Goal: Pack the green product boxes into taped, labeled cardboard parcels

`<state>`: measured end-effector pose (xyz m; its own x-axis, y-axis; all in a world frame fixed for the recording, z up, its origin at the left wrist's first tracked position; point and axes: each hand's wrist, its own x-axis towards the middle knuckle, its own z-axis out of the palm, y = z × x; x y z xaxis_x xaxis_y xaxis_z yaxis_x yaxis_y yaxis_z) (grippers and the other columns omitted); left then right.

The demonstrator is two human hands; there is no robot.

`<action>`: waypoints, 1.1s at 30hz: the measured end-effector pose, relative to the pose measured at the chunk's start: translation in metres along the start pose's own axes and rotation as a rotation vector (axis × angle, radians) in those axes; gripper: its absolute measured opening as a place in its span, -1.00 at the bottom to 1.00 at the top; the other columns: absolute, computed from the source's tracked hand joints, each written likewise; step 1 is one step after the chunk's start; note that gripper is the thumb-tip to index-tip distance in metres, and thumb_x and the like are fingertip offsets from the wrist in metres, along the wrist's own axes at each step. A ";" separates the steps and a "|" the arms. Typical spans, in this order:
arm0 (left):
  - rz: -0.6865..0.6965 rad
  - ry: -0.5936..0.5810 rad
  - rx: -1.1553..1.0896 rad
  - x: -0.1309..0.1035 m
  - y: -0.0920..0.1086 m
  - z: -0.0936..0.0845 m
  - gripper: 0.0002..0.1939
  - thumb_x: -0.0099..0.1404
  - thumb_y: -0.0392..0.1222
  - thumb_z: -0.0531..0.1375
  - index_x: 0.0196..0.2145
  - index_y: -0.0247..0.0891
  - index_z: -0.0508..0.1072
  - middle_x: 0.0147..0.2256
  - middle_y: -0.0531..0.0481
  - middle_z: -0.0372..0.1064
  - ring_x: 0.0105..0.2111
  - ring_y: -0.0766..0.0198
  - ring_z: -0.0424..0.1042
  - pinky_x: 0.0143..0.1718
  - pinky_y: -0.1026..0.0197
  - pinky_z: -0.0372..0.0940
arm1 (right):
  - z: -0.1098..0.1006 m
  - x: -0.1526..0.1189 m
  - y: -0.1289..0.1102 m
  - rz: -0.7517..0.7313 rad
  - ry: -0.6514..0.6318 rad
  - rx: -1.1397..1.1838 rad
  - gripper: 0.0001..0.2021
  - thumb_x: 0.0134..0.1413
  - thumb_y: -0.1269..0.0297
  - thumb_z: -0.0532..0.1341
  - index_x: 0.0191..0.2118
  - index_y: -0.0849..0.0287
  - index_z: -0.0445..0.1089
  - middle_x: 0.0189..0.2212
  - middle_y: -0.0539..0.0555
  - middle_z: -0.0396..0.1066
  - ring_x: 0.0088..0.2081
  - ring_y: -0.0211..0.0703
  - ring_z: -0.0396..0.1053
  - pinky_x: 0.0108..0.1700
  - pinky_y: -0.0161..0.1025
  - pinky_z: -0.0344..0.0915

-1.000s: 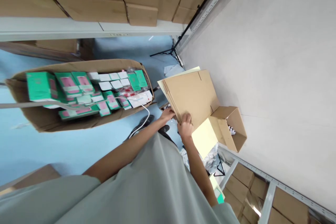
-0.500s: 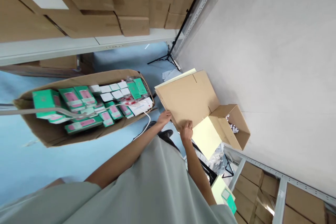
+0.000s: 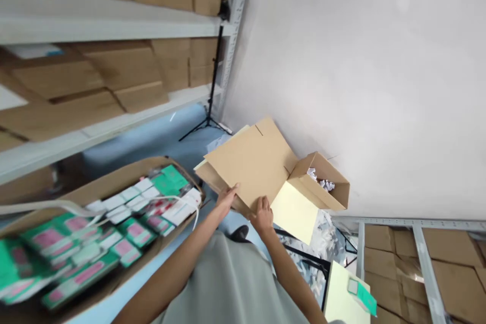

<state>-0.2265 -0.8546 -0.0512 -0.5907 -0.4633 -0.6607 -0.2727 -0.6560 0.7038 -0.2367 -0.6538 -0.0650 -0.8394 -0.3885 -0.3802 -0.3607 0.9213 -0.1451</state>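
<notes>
Cardboard sheet (image 3: 252,162): was clamped in fingers of left hand (image 3: 227,198) and right hand (image 3: 262,216), askew over lower board (image 3: 211,177); required steady grip.

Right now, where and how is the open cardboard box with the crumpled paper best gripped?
I'd pinch the right wall of the open cardboard box at its rim, coming from the right. That edge stands exposed beside the opening; the left side adjoins the large cardboard sheet, and crumpled paper lies inside.
</notes>
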 end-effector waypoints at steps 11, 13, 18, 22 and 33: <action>0.178 -0.216 -0.142 -0.034 0.112 0.035 -0.57 0.08 0.02 0.58 -0.31 -0.14 0.44 -0.22 0.00 0.64 0.05 0.11 0.61 0.11 0.10 0.45 | -0.112 -0.058 -0.009 -0.054 0.638 0.069 -0.21 0.40 0.44 0.22 0.65 0.01 0.05 0.67 0.25 -0.18 0.67 0.19 -0.20 0.57 0.22 0.14; 0.223 -0.311 -0.082 -0.049 0.125 0.058 -0.59 0.10 0.06 0.57 -0.28 -0.11 0.49 -0.22 0.00 0.66 0.10 0.07 0.61 0.15 0.02 0.45 | -0.128 -0.076 -0.006 0.003 0.677 0.104 -0.23 0.44 0.34 0.25 0.65 0.00 0.04 0.67 0.24 -0.18 0.67 0.19 -0.20 0.57 0.22 0.16; 0.208 -0.757 0.101 -0.110 0.128 0.148 -0.62 0.29 0.27 0.43 -0.35 -0.05 0.52 -0.06 -0.03 0.70 0.20 -0.05 0.57 0.22 -0.16 0.46 | -0.156 -0.137 0.023 0.220 0.707 0.151 -0.24 0.44 0.12 0.32 0.62 0.07 0.12 0.66 0.28 -0.12 0.67 0.21 -0.18 0.57 0.25 0.15; 0.116 -1.006 0.144 -0.179 0.092 0.226 -0.59 0.26 0.32 0.44 -0.33 -0.05 0.54 -0.03 -0.02 0.70 0.18 -0.09 0.57 0.25 -0.23 0.46 | -0.166 -0.218 0.073 0.504 0.820 0.114 -0.31 0.47 0.07 0.29 0.58 0.12 0.21 0.62 0.31 0.02 0.64 0.21 -0.04 0.56 0.25 0.17; 0.299 -1.082 0.455 -0.363 -0.068 0.318 -0.34 0.09 0.44 0.50 -0.19 -0.17 0.53 -0.15 -0.02 0.58 0.04 -0.02 0.55 0.40 -0.19 0.33 | -0.087 -0.521 0.210 1.429 1.524 0.297 -0.25 0.46 -0.27 0.13 0.45 0.23 0.36 0.49 0.42 0.27 0.53 0.26 0.19 0.55 0.31 0.12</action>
<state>-0.2352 -0.4524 0.2241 -0.9461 0.3200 -0.0488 -0.1301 -0.2381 0.9625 0.0896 -0.2590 0.1826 -0.0531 0.8578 0.5112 0.6092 0.4334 -0.6641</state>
